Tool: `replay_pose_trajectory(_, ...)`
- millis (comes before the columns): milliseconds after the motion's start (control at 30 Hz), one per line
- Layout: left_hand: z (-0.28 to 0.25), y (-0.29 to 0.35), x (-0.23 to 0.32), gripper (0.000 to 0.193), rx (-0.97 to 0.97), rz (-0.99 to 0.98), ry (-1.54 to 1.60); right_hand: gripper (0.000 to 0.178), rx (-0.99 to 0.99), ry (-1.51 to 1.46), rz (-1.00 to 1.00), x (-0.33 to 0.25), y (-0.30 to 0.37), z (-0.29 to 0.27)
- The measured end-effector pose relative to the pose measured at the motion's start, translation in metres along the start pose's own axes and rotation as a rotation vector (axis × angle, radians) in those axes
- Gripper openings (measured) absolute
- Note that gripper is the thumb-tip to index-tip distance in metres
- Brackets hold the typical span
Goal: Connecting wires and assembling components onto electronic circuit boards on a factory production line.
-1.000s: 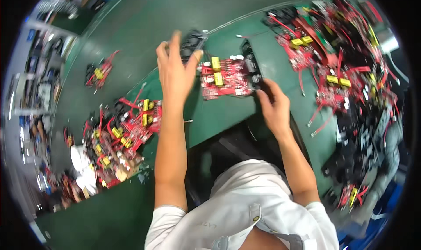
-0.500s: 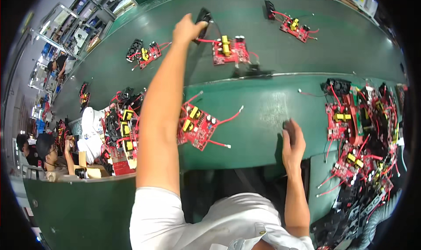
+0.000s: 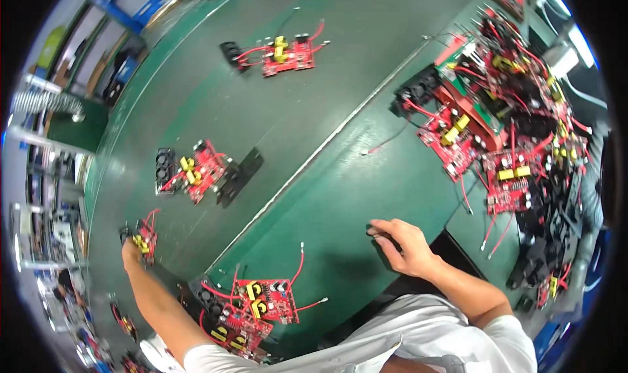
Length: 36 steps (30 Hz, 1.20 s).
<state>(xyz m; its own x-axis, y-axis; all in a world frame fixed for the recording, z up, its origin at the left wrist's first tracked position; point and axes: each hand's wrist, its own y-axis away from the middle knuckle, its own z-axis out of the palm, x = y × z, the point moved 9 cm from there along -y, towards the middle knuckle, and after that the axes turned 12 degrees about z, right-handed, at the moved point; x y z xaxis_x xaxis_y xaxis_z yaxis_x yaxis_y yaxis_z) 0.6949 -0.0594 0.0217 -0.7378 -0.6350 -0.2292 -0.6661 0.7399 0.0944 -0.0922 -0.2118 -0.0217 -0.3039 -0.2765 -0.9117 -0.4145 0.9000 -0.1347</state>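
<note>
My left hand (image 3: 133,250) reaches far left to a red circuit board (image 3: 148,239) with yellow parts and red wires on the dark green surface. It touches the board's near-left end, but its fingers are hidden. My right hand (image 3: 409,248) hovers low over the near green bench, empty, thumb and fingers apart. Between them, beside my left forearm, lie several overlapping boards; the uppermost is a red board (image 3: 269,301) with yellow coils. Farther off sits another red board (image 3: 203,170), with a black fan unit (image 3: 165,170) on one side and a flat black piece (image 3: 241,177) on the other.
Another board (image 3: 288,57) with a black fan lies at the far side. A dense heap of red boards (image 3: 517,170), wires and black parts fills the right side. A pale seam (image 3: 307,163) divides the two green surfaces. Shelving (image 3: 85,59) stands beyond the left edge.
The view has turned. My left hand has let go of the black fan unit and moved to a different board farther left. My right hand stays empty over the near bench.
</note>
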Motion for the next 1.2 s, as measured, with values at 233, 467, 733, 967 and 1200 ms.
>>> replay_pose_trajectory(233, -0.056, -0.021, -0.102, 0.029, -0.083, 0.03, 0.207, 0.034, -0.059, -0.067, -0.006, 0.002, -0.004, 0.007)
replay_pose_trajectory(467, -0.255, -0.038, 0.111, 0.028, 0.445, 0.511, -0.029, 0.028, -0.11, -0.161, -0.013, 0.012, 0.007, 0.005)
replay_pose_trajectory(733, -0.269, 0.14, 0.399, 0.016, 0.173, 0.928, 0.23, 0.025, 0.099, 0.364, 0.063, 0.002, 0.108, -0.19)
replay_pose_trajectory(967, -0.241, 0.259, 0.567, 0.019, 0.199, 0.969, 0.197, 0.018, 0.365, 0.479, 0.233, 0.018, 0.15, -0.26)
replay_pose_trajectory(1200, -0.243, 0.278, 0.589, 0.014, 0.26, 1.058, 0.256, 0.021, 0.144, 0.573, 0.093, 0.025, 0.125, -0.203)
